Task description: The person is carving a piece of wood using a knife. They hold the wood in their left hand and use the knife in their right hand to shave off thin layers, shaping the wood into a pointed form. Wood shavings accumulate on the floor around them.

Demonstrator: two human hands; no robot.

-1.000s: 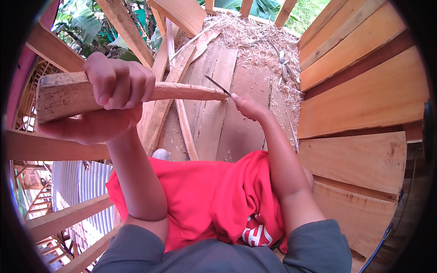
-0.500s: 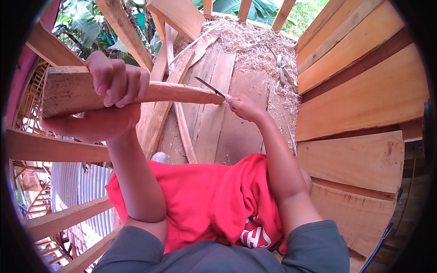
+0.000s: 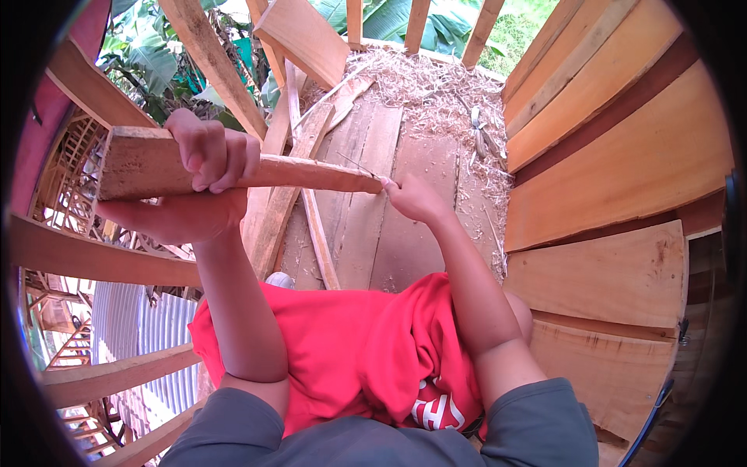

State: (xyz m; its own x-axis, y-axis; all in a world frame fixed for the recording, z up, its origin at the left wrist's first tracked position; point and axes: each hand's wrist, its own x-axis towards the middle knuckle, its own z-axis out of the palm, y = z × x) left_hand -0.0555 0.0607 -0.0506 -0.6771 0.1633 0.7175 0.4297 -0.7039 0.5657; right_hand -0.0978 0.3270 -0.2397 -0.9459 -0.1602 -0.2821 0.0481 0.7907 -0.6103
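My left hand [image 3: 204, 167] grips the thick end of a long piece of wood [image 3: 303, 173] that tapers toward the right and is held level in front of me. My right hand [image 3: 416, 198] is closed on the handle of a thin dark blade [image 3: 359, 166], whose edge lies against the tapered tip of the wood. The blade's handle is hidden inside my fist. Below the hands are my red shorts [image 3: 350, 350] and grey shirt.
Wood shavings [image 3: 436, 86] are heaped on the plank floor [image 3: 389, 233] ahead. Loose boards [image 3: 303, 194] lie on the floor under the wood. Curved plank walls [image 3: 622, 163] rise on the right. Open wooden framing [image 3: 85, 253] stands on the left, with leaves beyond.
My right hand and the blade have drawn back along the tip toward me, and the blade now lies flatter against the wood. The left hand keeps its grip.
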